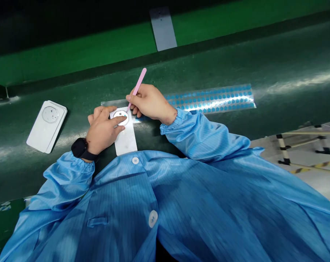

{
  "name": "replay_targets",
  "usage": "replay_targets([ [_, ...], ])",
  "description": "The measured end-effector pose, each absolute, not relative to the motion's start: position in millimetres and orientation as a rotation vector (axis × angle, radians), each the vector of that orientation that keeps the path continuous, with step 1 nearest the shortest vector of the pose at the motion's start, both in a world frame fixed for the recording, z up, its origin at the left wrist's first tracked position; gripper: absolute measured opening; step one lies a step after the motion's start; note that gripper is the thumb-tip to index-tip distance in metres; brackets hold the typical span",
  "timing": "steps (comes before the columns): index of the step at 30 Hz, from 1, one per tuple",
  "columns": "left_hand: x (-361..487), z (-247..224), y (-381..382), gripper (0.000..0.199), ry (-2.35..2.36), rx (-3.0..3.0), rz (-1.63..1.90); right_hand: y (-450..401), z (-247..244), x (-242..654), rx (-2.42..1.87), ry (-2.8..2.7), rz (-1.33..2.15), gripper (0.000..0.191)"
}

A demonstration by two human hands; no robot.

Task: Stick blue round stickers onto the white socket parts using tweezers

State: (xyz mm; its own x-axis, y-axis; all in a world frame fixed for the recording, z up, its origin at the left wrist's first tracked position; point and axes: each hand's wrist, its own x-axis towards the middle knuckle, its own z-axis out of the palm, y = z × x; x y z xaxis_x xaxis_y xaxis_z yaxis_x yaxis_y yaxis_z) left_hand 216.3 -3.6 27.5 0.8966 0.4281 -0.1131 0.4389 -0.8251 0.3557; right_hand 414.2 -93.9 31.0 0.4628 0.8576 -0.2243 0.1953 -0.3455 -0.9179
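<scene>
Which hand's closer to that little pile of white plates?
Left. The left hand is right of the white plates, not touching; the right hand is farther right, past the left one.

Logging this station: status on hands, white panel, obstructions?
Right hand holding pink tweezers, tips at white panel. Left hand on panel. Fingers partly covering round face.

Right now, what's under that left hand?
Under the left hand is part of a white plate; some of its round outlined patch shows. I can't see what the palm covers.

Smooth tweezers (139,80), matt panel (126,143), glossy plastic sheet (225,99) — satiny cloth coat (192,193), shiny tabletop (287,85)
</scene>
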Motion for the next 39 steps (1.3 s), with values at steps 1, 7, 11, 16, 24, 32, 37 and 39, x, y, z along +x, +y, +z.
replay_targets([
  [1, 216, 27, -4, 0.03, 0.64, 2.687, -0.034, -96, 34, 415, -1.83, -0.922, 0.869, 0.017],
  [7, 217, 26, -6, 0.029, 0.637, 2.692, 0.015, -127, 39, 420, -1.901, -1.468, 0.341, 0.02],
  [11, 220, 25, -4, 0.026, 0.62, 2.688, 0.001, -149, 27, 411, -1.914, -1.868, 0.321, 0.035],
  [16, 224, 25, -2, 0.028, 0.646, 2.658, -0.029, -151, 30, 393, -2.15, -2.1, 0.451, 0.042],
  [24, 230, 19, -2, 0.033, 0.634, 2.587, 0.014, -138, 40, 379, -2.276, -2.19, 0.346, 0.043],
  [32, 236, 22, -2, 0.033, 0.661, 2.589, -0.063, -137, 46, 389, -2.264, -2.217, 0.435, 0.042],
  [37, 239, 27, -5, 0.042, 0.678, 2.591, -0.109, -130, 55, 388, -2.266, -2.205, 0.584, 0.039],
  [39, 239, 27, -5, 0.042, 0.677, 2.591, -0.111, -129, 57, 387, -2.27, -2.233, 0.564, 0.036],
])
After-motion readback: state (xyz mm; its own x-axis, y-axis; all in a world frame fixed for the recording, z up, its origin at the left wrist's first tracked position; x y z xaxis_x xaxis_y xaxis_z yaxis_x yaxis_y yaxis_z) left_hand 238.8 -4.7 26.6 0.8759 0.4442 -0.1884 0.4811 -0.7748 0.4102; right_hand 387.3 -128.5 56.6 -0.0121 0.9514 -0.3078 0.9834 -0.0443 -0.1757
